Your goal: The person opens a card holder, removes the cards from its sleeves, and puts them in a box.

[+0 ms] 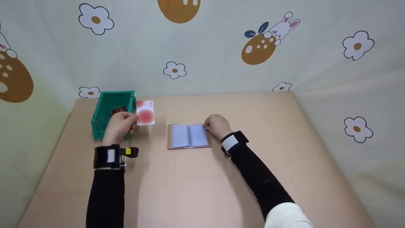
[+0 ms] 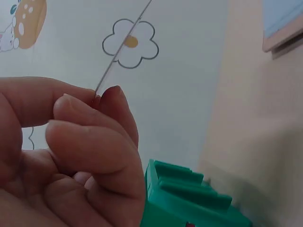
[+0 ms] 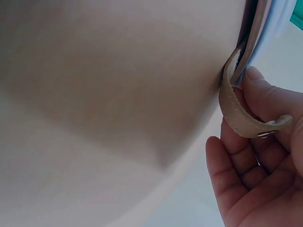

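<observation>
Between thumb and forefinger my left hand (image 1: 118, 126) pinches a white card (image 1: 146, 114) with a large red circle printed on it. The card is held up beside the green bin (image 1: 96, 125), and in the left wrist view only its thin edge shows. An open card holder (image 1: 180, 136) with clear sleeves and a tan cover lies flat on the table. At its right edge, my right hand (image 1: 218, 125) grips the cover with thumb and fingers. A tan strap (image 3: 241, 118) with a metal snap curls out past the thumb in the right wrist view.
Inside the green bin lie dark red items (image 1: 119, 109), partly hidden by the left hand. The tan table (image 1: 190, 186) meets a pale curtain (image 1: 215, 72) printed with flowers and rabbits at the back and sides.
</observation>
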Demonstrator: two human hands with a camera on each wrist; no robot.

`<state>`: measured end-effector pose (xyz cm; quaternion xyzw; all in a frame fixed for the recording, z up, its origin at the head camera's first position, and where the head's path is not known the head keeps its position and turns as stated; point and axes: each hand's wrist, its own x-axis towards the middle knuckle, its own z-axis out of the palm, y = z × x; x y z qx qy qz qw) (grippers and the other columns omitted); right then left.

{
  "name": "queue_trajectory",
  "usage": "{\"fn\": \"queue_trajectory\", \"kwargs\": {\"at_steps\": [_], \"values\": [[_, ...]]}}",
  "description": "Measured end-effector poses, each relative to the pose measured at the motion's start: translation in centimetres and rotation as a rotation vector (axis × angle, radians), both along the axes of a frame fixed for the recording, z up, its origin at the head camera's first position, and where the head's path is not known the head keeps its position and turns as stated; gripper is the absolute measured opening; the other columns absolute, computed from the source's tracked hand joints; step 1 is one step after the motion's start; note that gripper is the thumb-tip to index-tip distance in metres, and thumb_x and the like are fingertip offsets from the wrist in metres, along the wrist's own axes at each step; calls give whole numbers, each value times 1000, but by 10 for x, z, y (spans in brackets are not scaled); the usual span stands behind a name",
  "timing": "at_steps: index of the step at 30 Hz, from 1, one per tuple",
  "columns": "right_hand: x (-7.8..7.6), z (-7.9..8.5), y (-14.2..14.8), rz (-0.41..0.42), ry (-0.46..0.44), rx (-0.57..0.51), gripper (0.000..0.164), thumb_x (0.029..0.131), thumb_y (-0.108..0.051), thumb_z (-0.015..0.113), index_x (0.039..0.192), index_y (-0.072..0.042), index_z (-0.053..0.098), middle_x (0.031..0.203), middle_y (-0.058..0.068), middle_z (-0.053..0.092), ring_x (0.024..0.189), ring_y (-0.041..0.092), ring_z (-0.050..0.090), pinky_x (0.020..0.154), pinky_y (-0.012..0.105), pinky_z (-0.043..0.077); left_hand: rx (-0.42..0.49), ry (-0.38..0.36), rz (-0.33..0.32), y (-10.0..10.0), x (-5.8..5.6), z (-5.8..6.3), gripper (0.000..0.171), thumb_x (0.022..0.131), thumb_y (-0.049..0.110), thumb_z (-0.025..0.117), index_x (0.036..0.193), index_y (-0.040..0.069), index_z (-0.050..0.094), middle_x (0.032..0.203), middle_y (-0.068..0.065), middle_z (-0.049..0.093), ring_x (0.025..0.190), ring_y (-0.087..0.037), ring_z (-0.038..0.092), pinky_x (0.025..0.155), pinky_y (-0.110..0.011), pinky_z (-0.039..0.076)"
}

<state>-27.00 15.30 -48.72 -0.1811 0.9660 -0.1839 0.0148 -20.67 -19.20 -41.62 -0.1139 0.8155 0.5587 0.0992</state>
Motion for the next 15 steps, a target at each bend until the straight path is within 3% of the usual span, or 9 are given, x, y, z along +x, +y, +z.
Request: {"fn": "queue_trajectory", "kwargs": {"at_steps": [8,15], "values": [[-1,-2,2,11,16,-9,11,84,-12,79,95,-11,80,98,3,75,96,22,69,86,36,52,12,11,148,-29,-2,-7,38,104,27,47,124,-5,50,86,-6,53,65,-10,51,60,-19,46],[-2,-3,2,12,19,-12,10,83,-13,79,93,-11,81,96,2,75,95,21,69,85,36,52,-41,-43,256,-44,-5,-8,47,104,30,42,138,-3,44,102,-10,50,70,-12,52,67,-21,46]]}}
